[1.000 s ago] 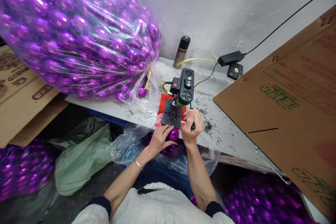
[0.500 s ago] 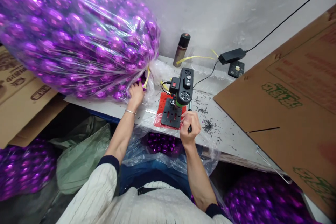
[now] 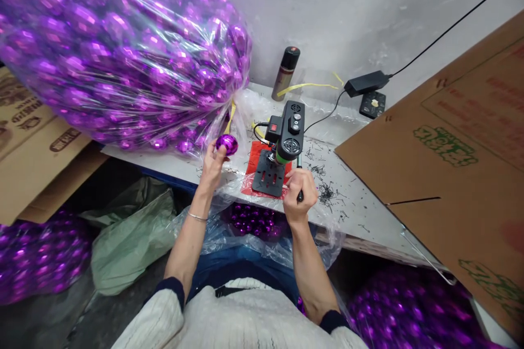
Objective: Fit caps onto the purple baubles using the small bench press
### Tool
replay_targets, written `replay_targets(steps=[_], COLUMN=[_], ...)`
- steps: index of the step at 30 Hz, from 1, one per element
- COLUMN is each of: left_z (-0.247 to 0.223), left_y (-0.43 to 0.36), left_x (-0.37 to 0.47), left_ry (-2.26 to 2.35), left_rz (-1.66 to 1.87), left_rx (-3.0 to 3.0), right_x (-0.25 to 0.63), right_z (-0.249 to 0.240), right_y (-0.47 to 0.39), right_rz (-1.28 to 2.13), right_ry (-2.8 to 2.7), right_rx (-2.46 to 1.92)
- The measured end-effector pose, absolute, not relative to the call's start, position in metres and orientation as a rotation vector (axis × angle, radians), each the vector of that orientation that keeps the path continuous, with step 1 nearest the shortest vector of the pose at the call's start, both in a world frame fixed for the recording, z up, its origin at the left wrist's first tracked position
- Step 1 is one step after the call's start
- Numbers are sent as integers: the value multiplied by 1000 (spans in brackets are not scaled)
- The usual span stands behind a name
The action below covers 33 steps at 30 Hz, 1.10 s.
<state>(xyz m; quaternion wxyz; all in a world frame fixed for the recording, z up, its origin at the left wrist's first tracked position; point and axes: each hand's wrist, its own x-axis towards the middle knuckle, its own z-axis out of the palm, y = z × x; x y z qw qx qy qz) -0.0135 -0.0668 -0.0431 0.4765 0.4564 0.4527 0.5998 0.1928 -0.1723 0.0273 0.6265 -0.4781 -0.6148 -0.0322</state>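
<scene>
My left hand (image 3: 213, 165) grips a shiny purple ball (image 3: 226, 144) between thumb and fingers, beside the mouth of a big clear bag (image 3: 164, 60) full of similar balls. My right hand (image 3: 301, 191) is wrapped round the black-ended lever (image 3: 300, 195) of a small bench press (image 3: 290, 133) with a black housing and a slotted base plate (image 3: 268, 175). Under the press lies a red sheet (image 3: 252, 166). Nothing rests on the base plate. More purple balls (image 3: 256, 221) fill an open plastic bag just below the table edge, in front of my body.
A spray can (image 3: 285, 73) stands by the wall, with a yellow strip (image 3: 309, 86) beside it. A black power adapter (image 3: 366, 83) trails a cable. Black bits (image 3: 326, 192) litter the white table. Cardboard boxes (image 3: 434, 136) stand at right, flattened cardboard (image 3: 36, 147) at left.
My left hand has come out of the bag's mouth, and a purple ball now shows in its fingers. My right hand stays on the lever.
</scene>
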Motion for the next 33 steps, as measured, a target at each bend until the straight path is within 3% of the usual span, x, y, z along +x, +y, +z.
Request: replay_targets(steps=[6,13,19,33], left_z=[-66,-89,-90,-78], left_y=[-114,-119,-119,-116], left_x=[38,68,69,71], left_ry=[921,1255,1348,1207], left_rz=[1249,1168,1028,1006], left_rx=[1171,1616,1954,2128], right_x=[196,198,199,199], right_z=[46,50,47,45], right_y=[-169,-170,-172,-173], right_rz=[-59,-41,-71,-75], right_ry=[-1408,-1440,-1465,-1487], right_rx=[-1133,-1138,-1145,-1119])
